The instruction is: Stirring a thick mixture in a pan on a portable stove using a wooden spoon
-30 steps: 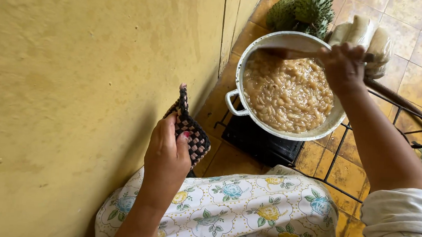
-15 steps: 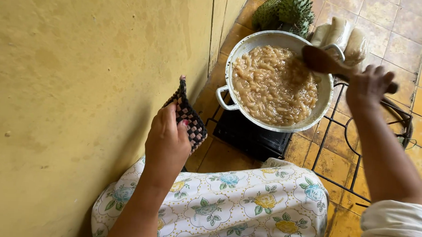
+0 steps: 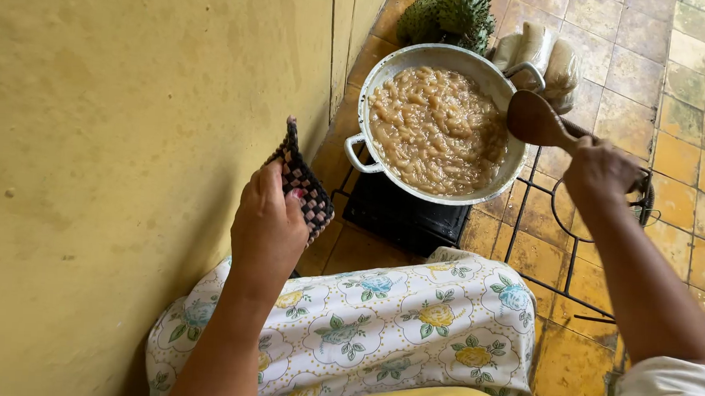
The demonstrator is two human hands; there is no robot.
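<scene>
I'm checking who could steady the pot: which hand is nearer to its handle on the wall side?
Left. The left hand, holding a woven potholder, is just below-left of that pot handle. The right hand holds a wooden spoon at the pot's opposite rim.

Your pot [image 3: 380, 81] is white, its food [image 3: 438, 126] pale brown. Left of the pot you have a black-and-pink checked cloth [image 3: 304, 183] and a yellow wall [image 3: 128, 127]; right, a dark brown spoon [image 3: 537, 121]; beyond, green spiky fruit [image 3: 453, 12]; beneath, ochre floor tiles [image 3: 701, 97].
</scene>
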